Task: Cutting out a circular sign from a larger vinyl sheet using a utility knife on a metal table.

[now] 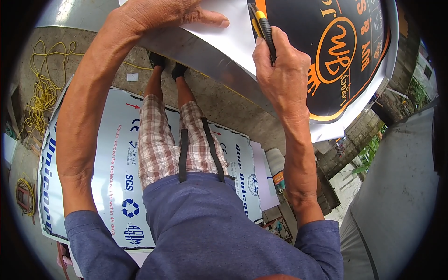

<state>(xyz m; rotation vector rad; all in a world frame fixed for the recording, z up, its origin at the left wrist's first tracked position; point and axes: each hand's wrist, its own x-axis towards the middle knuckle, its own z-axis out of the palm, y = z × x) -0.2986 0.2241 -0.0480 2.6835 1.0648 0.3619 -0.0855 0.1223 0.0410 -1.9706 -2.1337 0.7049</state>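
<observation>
My right hand point(283, 70) is closed around a yellow and black utility knife point(264, 27), which points up and away from me. The knife is over the border between the white sheet margin point(219, 38) and a black printed sign point(298, 32) with orange edging and lettering. At the top left of the sheet, my left hand point(170, 11) rests on the white margin with its thumb stretched out. Part of that hand is cut off by the top of the picture. The sheet lies on a grey metallic-looking surface point(186, 58).
Behind my legs leans or lies a large pale-blue filmed panel point(109, 140). A tangled yellow cord point(39, 105) covers the floor at the left, with a smaller coil point(25, 196) lower down. A grey covering point(396, 172) hangs at the right, near green plants point(371, 151).
</observation>
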